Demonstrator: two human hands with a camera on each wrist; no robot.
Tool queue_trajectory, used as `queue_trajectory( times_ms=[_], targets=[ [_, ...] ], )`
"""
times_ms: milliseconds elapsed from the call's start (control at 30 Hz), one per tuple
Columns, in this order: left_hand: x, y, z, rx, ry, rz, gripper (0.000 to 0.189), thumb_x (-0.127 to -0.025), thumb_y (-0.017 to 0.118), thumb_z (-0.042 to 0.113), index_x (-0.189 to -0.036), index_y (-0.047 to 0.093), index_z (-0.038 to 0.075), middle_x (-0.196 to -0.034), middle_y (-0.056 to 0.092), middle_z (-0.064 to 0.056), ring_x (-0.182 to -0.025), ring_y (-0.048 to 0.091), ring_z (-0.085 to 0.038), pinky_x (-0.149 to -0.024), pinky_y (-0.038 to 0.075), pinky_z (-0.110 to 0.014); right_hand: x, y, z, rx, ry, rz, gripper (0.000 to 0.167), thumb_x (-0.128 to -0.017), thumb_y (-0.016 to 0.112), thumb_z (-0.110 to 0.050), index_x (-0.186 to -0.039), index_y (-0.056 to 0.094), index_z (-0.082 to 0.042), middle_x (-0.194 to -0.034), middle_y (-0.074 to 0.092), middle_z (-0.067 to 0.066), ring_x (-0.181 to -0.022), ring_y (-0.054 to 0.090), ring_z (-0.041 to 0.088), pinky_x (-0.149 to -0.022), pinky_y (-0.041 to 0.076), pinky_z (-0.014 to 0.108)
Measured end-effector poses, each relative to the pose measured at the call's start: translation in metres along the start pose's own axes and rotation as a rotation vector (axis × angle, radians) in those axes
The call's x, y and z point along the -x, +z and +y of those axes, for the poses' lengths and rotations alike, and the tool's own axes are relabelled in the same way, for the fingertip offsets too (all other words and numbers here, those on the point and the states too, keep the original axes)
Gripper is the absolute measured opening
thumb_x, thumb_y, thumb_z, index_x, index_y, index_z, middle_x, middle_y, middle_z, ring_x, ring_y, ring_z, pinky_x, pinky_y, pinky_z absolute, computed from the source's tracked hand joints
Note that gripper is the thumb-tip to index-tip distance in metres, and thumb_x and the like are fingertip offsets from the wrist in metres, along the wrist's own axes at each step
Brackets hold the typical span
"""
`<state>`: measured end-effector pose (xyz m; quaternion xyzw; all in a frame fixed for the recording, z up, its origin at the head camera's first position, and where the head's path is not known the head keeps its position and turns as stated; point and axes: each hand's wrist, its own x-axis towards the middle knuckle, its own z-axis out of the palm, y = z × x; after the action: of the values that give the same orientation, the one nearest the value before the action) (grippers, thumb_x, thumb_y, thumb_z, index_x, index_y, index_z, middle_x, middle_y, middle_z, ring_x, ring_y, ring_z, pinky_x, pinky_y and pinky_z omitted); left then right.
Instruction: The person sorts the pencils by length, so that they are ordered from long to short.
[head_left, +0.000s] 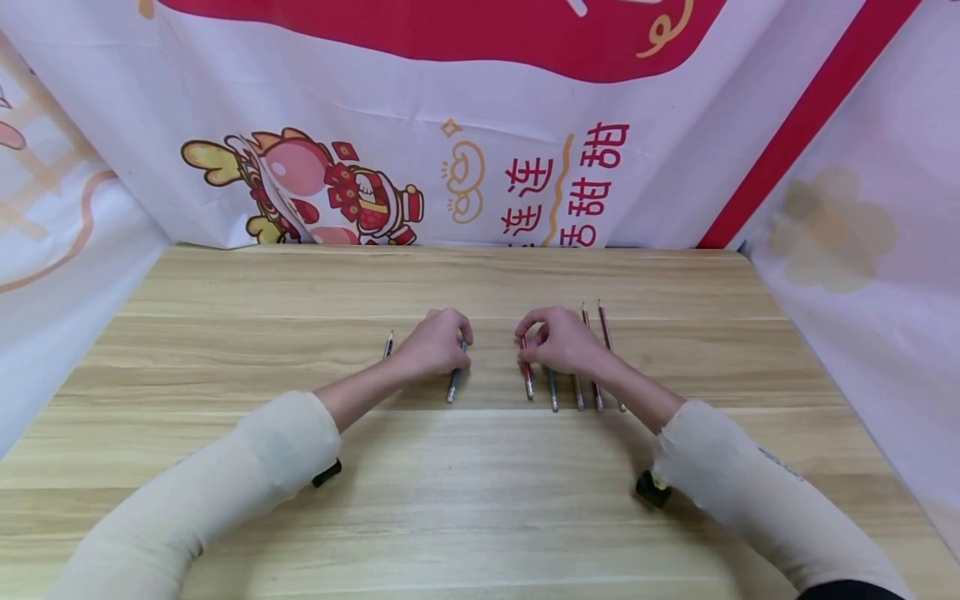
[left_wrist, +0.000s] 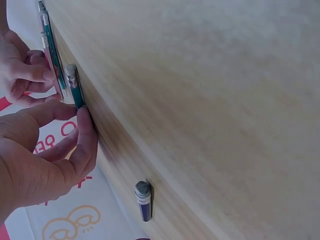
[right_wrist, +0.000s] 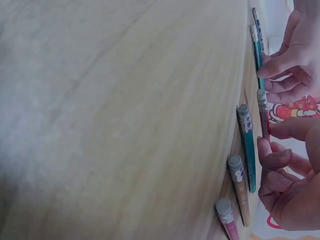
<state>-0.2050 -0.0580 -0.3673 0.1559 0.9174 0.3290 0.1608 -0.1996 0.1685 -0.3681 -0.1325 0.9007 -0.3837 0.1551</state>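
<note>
In the head view my left hand [head_left: 438, 342] pinches a teal pencil [head_left: 453, 387] between thumb and fingers, its eraser end toward me. My right hand [head_left: 562, 340] pinches a red pencil [head_left: 528, 375], also eraser end nearest me. Both wrist views show these grips: the teal pencil [left_wrist: 76, 92] on the left, the red pencil [right_wrist: 264, 115] on the right. Beside the red one lie another teal pencil [right_wrist: 247, 145], a tan pencil [right_wrist: 240, 192] and more, partly hidden by my right hand and forearm. A dark blue pencil [left_wrist: 144, 200] lies left of my left hand.
The pencils lie on a wood-grain table [head_left: 487, 500]. At its far edge hangs a white and red printed cloth [head_left: 465, 100], with more cloth along both sides. Small black devices [head_left: 652, 490] show under the sleeves.
</note>
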Motion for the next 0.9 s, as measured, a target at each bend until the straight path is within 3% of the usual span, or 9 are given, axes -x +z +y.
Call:
queue_trajectory(
  times_ms=[233, 467, 667, 900],
  targets=[
    [0.0017, 0.0002, 0.0031, 0.008, -0.008, -0.012, 0.025, -0.079, 0.077, -0.006, -0.103, 0.071, -0.003, -0.09, 0.064, -0.01, -0.063, 0.049, -0.014, -0.056, 0.043, -0.024, 0.0019, -0.0001, 0.0018, 0.026, -0.013, 0.001, 0.027, -0.088, 0.08, -0.004, -0.114, 0.072, 0.0, -0.083, 0.075, 0.007, -0.074, 0.068, 0.015, -0.067, 0.052, 0.027],
    [0.0034, -0.0042, 0.0017, 0.124, -0.015, -0.059, 0.026, -0.082, 0.071, -0.01, -0.108, 0.07, -0.005, -0.08, 0.066, -0.01, -0.061, 0.056, -0.014, -0.054, 0.048, -0.02, 0.0034, 0.0009, 0.0025, 0.046, 0.0, 0.008, 0.026, -0.088, 0.08, -0.006, -0.113, 0.073, -0.002, -0.083, 0.074, 0.006, -0.073, 0.066, 0.016, -0.065, 0.052, 0.028],
    [0.0031, -0.0058, -0.0042, 0.196, -0.013, -0.059, 0.025, -0.085, 0.069, -0.01, -0.109, 0.071, -0.006, -0.072, 0.064, -0.006, -0.057, 0.057, -0.013, -0.052, 0.049, -0.02, 0.0046, 0.0012, 0.0029, 0.051, -0.008, 0.002, 0.025, -0.088, 0.081, -0.007, -0.112, 0.074, -0.002, -0.082, 0.073, 0.007, -0.072, 0.065, 0.016, -0.064, 0.05, 0.028],
    [0.0032, -0.0066, -0.0056, 0.282, -0.049, -0.062, 0.029, -0.086, 0.068, -0.01, -0.115, 0.071, -0.006, -0.084, 0.069, -0.012, -0.06, 0.06, -0.014, -0.058, 0.054, -0.023, 0.0058, 0.0013, 0.0023, 0.062, -0.011, 0.0, 0.025, -0.088, 0.081, -0.007, -0.111, 0.074, -0.002, -0.081, 0.074, 0.006, -0.071, 0.066, 0.016, -0.064, 0.05, 0.028]
  ],
)
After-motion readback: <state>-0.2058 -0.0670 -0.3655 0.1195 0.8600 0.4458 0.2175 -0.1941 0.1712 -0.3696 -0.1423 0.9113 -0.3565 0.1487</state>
